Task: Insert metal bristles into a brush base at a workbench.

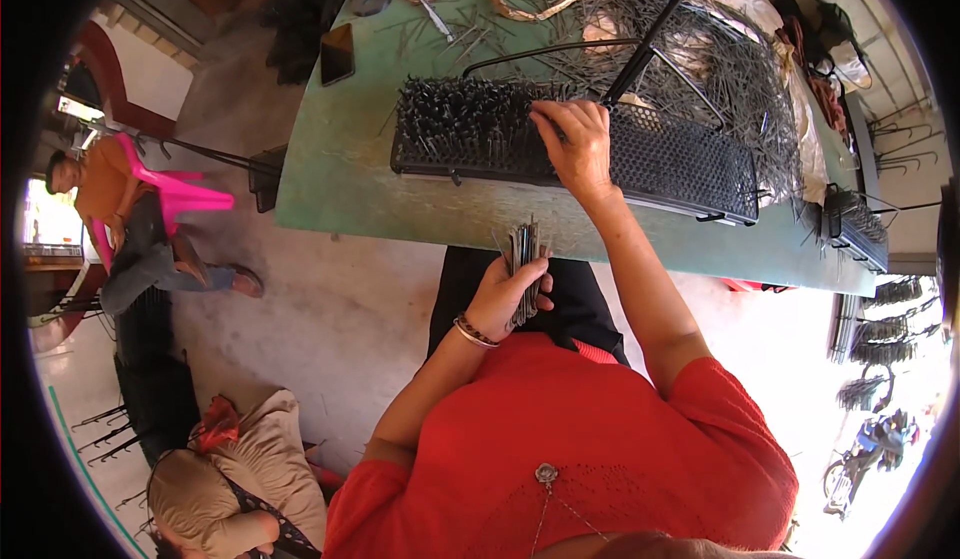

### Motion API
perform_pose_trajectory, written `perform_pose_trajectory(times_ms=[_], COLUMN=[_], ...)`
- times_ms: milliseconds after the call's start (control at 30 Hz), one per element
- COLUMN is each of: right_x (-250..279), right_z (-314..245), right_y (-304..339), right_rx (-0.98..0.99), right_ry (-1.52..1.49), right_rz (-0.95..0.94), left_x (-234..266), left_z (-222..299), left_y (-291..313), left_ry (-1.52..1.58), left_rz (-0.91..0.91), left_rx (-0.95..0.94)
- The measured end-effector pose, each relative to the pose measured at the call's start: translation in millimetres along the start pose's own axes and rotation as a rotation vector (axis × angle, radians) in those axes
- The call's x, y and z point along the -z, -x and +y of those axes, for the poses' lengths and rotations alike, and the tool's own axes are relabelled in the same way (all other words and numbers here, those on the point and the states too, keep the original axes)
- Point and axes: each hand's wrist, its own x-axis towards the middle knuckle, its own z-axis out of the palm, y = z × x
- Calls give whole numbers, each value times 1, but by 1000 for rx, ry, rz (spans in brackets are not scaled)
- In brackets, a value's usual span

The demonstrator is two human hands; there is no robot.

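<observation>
My left hand is wrapped round an upright bundle of thin dark rods, held in front of my body near the table's edge. Over the long black perforated rack, my right hand has its fingertips pinched together. They are at the border between the rack's filled left part and its bare holes on the right. What sits between those fingertips is too small to make out. Dark rods stand densely packed in the left part of the rack.
The rack lies along the green table. Behind it is a big heap of loose rods, crossed by a black metal pole. A phone lies at the left edge. A person sits on a pink chair to the left.
</observation>
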Motion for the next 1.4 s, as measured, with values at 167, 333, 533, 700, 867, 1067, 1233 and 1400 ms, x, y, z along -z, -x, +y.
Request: perform_pose_trajectory(times_ms=[167, 333, 533, 700, 867, 1067, 1233, 1400], right_x=[3, 21, 54, 55, 49, 26, 12, 10], right_z=[-1, -8, -44, -33, -20, -2, 8, 7], right_y=[0, -3, 27, 37, 4, -13, -6, -3], right_rx=[38, -80, -636, -908, -730, -419, -316, -150], right_ry=[42, -45, -555, -915, -602, -299, -244, -108], right_rz=[-37, 14, -536, -494, -110, 13, 3, -19], left_x=[2, 1, 0, -3, 4, 2, 1, 1], left_z=[0, 2, 10, 8, 0, 1, 4, 5], left_y=[0, -1, -5, -8, -9, -7, -6, -7], left_ry=[-10, 23, 96, 160, 147, 87, 36, 49], left_rz=[-8, 0, 73, 117, 150, 75, 50, 53], left_rx=[-30, -35, -185, -150, -76, -29, -53, -48])
